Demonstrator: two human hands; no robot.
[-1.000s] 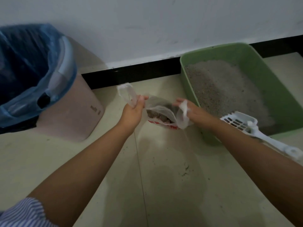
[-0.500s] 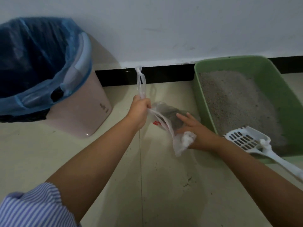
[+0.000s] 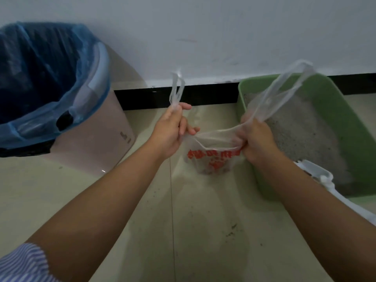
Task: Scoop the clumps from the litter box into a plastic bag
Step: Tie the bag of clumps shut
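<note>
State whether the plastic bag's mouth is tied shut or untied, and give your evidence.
Untied. The left hand and right hand each hold one handle of the plastic bag, pulled apart, with no knot.

2 hands (left hand (image 3: 169, 133), right hand (image 3: 256, 140)), 1 plastic bag (image 3: 213, 157), 1 litter box (image 3: 341, 123), 1 scoop (image 3: 321, 176), 1 bin (image 3: 91, 135).

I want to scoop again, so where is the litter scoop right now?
In the head view the white litter scoop lies at the lower right, on the near edge of the green litter box, just behind the right hand's forearm.
</note>
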